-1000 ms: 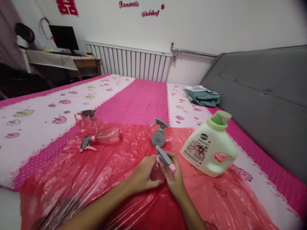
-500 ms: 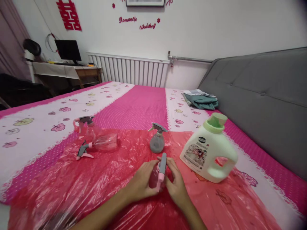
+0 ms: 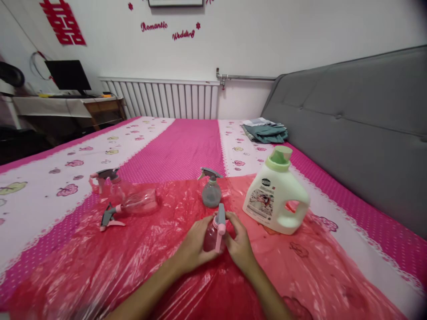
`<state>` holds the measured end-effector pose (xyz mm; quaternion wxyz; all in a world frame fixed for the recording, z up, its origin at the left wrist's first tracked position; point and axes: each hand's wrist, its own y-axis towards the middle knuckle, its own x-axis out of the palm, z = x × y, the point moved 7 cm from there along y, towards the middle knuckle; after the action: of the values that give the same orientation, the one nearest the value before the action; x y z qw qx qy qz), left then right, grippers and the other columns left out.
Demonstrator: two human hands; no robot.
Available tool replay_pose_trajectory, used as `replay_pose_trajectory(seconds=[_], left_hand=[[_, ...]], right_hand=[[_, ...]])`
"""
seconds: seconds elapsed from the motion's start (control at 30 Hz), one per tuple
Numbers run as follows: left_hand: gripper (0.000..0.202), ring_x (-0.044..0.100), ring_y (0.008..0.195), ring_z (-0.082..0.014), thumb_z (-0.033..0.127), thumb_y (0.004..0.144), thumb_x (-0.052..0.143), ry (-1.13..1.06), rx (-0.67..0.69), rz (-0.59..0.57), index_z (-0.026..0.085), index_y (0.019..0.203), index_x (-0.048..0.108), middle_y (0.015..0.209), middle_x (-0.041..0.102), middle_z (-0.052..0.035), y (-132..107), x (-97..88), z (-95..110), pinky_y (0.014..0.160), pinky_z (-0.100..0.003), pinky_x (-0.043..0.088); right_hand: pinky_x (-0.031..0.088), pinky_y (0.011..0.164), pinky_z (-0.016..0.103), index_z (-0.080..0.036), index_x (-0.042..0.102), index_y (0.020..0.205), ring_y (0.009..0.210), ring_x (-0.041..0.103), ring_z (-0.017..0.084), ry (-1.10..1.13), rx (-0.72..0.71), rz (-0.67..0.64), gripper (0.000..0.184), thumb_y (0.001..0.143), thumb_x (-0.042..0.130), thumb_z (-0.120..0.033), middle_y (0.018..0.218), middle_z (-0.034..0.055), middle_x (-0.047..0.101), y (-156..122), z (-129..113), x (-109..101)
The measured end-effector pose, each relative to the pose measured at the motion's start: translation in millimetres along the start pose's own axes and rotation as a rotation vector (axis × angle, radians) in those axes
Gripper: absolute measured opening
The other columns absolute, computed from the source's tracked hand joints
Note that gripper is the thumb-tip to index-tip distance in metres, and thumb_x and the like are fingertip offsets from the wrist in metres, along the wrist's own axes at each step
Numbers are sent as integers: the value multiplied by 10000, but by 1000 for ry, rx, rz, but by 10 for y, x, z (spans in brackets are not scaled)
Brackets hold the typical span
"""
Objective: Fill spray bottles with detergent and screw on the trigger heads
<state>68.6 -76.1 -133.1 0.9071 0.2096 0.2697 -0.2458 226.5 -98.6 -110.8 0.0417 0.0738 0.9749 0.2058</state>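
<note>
Between my hands stands a clear pink spray bottle point(image 3: 210, 238) with a grey and pink trigger head point(image 3: 221, 218), its nozzle end pointing toward me. My left hand point(image 3: 193, 244) is wrapped round the bottle's body from the left. On the other side, my right hand point(image 3: 239, 242) has its fingers curled at the neck and trigger head; its fingertips are partly hidden behind the head. Just beyond the hands, a round grey spray bottle point(image 3: 211, 195) stands upright. A pale green detergent jug point(image 3: 276, 195) with a green cap stands to the right.
Red plastic sheeting point(image 3: 140, 253) covers the near part of the bed. On its left lies a pink spray bottle point(image 3: 140, 202), with another pink spray bottle point(image 3: 116, 189) behind it. Folded clothes point(image 3: 267, 132) rest near the grey headboard point(image 3: 353, 124).
My view has turned a little to the right, so the surroundings sit further left. Both hands stay on the pink spray bottle, and its trigger head now looks more upright.
</note>
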Motion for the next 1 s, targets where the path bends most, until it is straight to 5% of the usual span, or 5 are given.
replay_pose_trajectory(seconds=[0.3,0.53,0.67,0.8,1.0], left_hand=[[724,699,1416,-369,429,940,840,24,56,-12,245,1594,587,1545,713,-158,-4,26,-28,1260,-548,582],[613,709,1380,-381,482,930,869,57,38,-16,228,1463,706,1475,755,-157,-20,64,-84,1261,-584,577],[543,739,1327,-361,449,941,848,58,20,-22,226,1419,721,1461,770,-145,-21,65,-67,1208,-550,612],[570,718,1364,-374,451,924,869,53,17,-13,233,1426,712,1484,759,-141,-22,58,-66,1236,-562,586],[622,719,1343,-357,449,928,854,21,26,-7,224,1463,631,1481,731,-151,-56,84,-53,1201,-547,601]], right_hand=[[618,984,376,-225,744,1110,1030,751,237,-28,85,29,310,909,795,-455,1076,68,804,17,120,44],[634,1006,373,-261,664,1150,1025,757,214,3,126,-10,420,845,859,-475,1121,41,797,32,145,106],[617,1112,431,-274,677,1280,1194,765,262,9,145,-49,615,750,936,-449,1276,72,799,3,144,93],[554,1225,499,-258,729,1227,1307,736,301,9,139,-83,486,870,837,-569,1336,114,791,-6,104,61],[615,921,371,-245,699,1052,977,744,229,35,145,-102,445,900,804,-650,1035,58,778,-11,95,67]])
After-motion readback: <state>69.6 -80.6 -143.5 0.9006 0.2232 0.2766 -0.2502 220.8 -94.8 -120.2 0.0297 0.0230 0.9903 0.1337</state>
